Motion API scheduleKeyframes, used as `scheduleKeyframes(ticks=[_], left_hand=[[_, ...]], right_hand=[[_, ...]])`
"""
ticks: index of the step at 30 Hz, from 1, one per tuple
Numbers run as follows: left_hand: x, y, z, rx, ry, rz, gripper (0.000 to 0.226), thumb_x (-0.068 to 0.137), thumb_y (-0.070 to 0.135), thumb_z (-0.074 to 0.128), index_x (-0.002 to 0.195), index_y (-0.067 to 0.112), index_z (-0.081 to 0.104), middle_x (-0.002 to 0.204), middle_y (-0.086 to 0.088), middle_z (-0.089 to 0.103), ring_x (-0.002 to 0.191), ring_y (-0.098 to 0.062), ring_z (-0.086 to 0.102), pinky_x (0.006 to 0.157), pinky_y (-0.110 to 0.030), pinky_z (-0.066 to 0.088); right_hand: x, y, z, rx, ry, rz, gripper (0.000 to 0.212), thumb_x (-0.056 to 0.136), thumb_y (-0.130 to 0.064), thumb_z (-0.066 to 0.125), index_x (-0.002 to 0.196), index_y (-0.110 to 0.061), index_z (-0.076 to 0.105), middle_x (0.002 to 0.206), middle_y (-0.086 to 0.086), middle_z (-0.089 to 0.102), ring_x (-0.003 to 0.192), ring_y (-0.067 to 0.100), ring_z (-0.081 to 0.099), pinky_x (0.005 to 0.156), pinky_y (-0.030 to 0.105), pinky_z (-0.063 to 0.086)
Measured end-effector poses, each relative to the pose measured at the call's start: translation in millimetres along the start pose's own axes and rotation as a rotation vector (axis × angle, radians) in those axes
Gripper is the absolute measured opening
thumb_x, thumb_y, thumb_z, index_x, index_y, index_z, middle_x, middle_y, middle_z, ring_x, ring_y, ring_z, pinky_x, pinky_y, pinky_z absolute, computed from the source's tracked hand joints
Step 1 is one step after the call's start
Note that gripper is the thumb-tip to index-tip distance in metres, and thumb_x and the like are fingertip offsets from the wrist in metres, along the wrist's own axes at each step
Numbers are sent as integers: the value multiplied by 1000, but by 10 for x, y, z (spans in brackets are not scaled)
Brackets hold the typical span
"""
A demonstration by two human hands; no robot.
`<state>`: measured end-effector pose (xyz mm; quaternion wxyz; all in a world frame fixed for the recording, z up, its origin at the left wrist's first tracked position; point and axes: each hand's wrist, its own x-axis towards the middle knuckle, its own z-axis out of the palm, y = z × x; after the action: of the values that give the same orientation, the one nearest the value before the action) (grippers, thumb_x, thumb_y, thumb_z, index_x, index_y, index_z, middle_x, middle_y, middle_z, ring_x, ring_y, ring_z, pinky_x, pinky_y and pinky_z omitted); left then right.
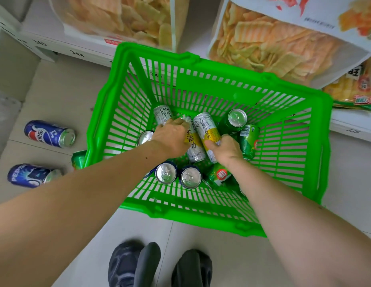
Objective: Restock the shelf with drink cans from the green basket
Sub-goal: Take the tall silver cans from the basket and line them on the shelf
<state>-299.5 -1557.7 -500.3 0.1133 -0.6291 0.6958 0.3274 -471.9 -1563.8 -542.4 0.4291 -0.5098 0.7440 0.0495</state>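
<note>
The green basket point(300, 154) stands on the floor below me with several drink cans inside. My left hand point(170, 137) reaches in and curls over a white-and-yellow can point(193, 148) lying on its side. My right hand point(226, 149) grips a second white-and-yellow can point(207, 127) beside it, thumb across its lower part. Around them are a third white can point(162, 115), green cans point(235, 121) and two upright blue cans point(166, 173) showing silver tops.
Two blue Pepsi cans point(49, 133) point(31, 176) lie on a low shelf board at the left, with a green can point(78, 159) by the basket's left wall. Large chip bags point(273, 44) fill the shelves behind. My shoes point(126, 264) are at the bottom.
</note>
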Motion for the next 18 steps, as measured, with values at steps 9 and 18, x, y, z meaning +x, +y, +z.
scheduleKeyframes(ticks=[9,18], left_hand=[[-940,315,-824,-70,-16,-27,44,87,33,60,125,15,50,124,-6,55,119,-28,50,99,-46,43],[-1914,860,-2230,-237,77,41,60,89,29,60,143,13,38,146,-6,45,132,-23,44,106,-27,33]], right_hand=[[-1095,-262,-677,511,-150,-93,35,91,-41,62,106,-9,62,111,23,65,94,27,64,87,40,49],[-2457,-1074,-1807,886,-76,-213,28,70,-44,65,86,-21,65,78,-10,70,76,11,65,76,31,48]])
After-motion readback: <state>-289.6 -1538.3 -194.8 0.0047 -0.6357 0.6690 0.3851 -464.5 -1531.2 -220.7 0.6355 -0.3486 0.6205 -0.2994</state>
